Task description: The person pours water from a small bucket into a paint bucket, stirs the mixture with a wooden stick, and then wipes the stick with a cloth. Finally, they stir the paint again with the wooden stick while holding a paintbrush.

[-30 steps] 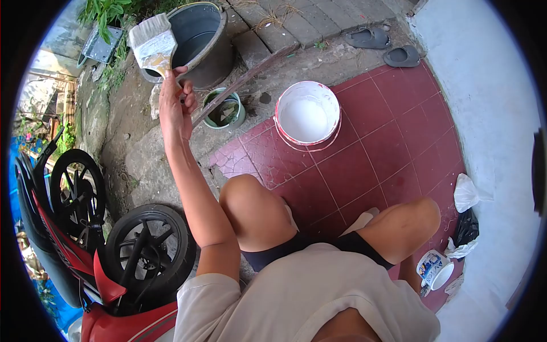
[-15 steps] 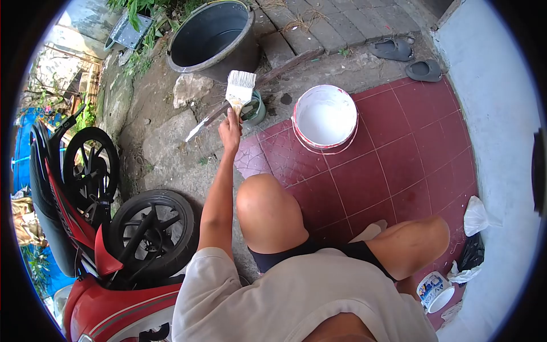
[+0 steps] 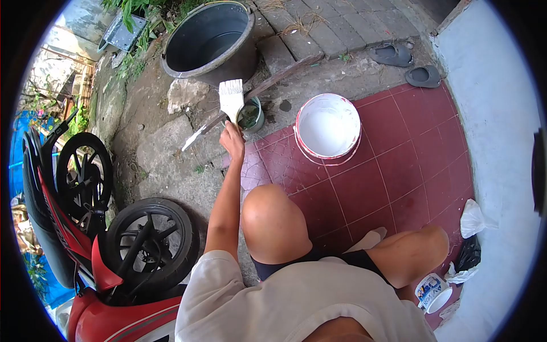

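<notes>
My left hand (image 3: 232, 140) is closed around the handle of a wide paintbrush (image 3: 232, 100), held out ahead of me. The brush points away from me, its bristles and ferrule coated in white paint. Just right of the hand and partly behind it stands a small green pail (image 3: 259, 121) with dark greenish contents. A white paint bucket (image 3: 329, 126) with red drips on its rim and white paint inside rests on the tiles, to the right of the brush and apart from it. My right hand is out of view.
A large black tub (image 3: 242, 62) stands beyond the brush, near a wooden plank (image 3: 279, 74) with a white-painted end. A red motorcycle (image 3: 102, 308) is at left. Grey clogs (image 3: 393, 55), a pale wall (image 3: 496, 142), plastic bags (image 3: 473, 219) and a tipped white tub (image 3: 436, 296) are at right.
The brush in my left hand has drawn slightly toward me and left relative to the small pail. The whole view has shifted a little; the buckets stay in place.
</notes>
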{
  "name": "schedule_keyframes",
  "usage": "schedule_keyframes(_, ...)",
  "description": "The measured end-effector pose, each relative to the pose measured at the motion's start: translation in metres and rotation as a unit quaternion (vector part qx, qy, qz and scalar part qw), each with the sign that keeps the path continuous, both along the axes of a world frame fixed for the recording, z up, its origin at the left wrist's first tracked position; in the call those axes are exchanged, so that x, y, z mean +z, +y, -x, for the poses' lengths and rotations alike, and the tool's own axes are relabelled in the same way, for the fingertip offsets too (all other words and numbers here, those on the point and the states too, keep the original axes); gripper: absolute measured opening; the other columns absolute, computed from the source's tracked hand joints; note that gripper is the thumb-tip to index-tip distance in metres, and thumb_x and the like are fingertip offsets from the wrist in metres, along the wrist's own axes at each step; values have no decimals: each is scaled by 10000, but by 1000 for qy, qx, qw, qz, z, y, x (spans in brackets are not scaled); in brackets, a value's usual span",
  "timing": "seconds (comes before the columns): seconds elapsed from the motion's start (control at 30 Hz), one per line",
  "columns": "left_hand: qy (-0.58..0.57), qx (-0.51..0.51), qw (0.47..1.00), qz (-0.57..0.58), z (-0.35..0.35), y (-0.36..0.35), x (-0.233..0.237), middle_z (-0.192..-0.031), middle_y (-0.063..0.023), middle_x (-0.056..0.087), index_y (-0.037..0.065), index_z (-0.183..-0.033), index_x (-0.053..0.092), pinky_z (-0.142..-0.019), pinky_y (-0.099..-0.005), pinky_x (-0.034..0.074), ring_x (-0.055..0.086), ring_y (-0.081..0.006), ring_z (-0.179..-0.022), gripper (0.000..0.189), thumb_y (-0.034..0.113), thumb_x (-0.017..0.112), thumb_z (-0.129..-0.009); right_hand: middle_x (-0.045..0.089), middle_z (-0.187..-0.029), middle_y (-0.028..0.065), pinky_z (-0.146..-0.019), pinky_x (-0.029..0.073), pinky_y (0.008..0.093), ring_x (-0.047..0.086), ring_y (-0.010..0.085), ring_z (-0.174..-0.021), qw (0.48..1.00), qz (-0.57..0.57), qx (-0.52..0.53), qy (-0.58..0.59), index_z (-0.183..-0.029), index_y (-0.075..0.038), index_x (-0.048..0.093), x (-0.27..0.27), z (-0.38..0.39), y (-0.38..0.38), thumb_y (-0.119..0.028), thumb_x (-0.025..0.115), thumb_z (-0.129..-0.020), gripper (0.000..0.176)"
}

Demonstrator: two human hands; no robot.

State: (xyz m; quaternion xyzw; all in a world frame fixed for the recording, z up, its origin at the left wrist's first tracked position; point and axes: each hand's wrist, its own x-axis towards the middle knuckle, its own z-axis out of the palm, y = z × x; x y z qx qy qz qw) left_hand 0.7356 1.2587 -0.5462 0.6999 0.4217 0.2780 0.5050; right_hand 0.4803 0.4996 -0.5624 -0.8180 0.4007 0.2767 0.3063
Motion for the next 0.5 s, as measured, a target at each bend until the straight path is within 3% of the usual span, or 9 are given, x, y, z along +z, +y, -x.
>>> schedule_keyframes(0.03,0,10,1000,4,2,0,-1,-460,-48,482,-4,-550,522,-388,-293,378,471,-120,-386,600,394,349,-965,596,-680,69,-504,402,297,502,157,-529,1000,-1,5,-1,-977,-39,572,0,-7,4,-198,568,-870,192)
schedule_keyframes(0.13,23,-5,1000,-3,2,4,-2,-473,-64,491,-8,-686,529,-400,-321,383,476,-150,-387,504,380,362,-961,595,-676,72,-506,404,300,504,162,-529,1000,-6,23,-10,-969,-37,572,4,-34,12,-201,569,-870,192)
schedule_keyframes(0.23,27,9,995,-91,0,1,0,-499,-105,510,1,-923,465,-417,-356,385,497,-209,-390,396,381,364,-960,595,-672,75,-508,406,303,506,167,-529,999,-8,38,-19,-962,-36,572,2,-52,13,-204,569,-869,192)
schedule_keyframes(0.33,54,-19,993,-107,6,2,1,-527,-148,524,19,-1069,338,-435,-384,383,516,-263,-401,381,381,380,-956,594,-669,78,-509,408,306,508,172,-529,999,-7,48,-24,-954,-34,572,3,-67,11,-206,570,-869,192)
schedule_keyframes(0.43,55,3,998,-22,9,-4,11,-531,-160,526,15,-1088,311,-432,-379,385,530,-269,-406,405,380,413,-946,593,-665,81,-511,409,308,510,177,-529,998,-8,52,-28,-946,-33,573,6,-75,17,-209,571,-868,193)
schedule_keyframes(0.5,75,-14,997,-28,11,-5,13,-529,-152,526,8,-1062,348,-427,-371,386,519,-252,-397,409,390,427,-940,592,-662,83,-512,410,310,512,180,-529,998,-5,54,-29,-941,-32,573,7,-75,15,-211,572,-868,194)
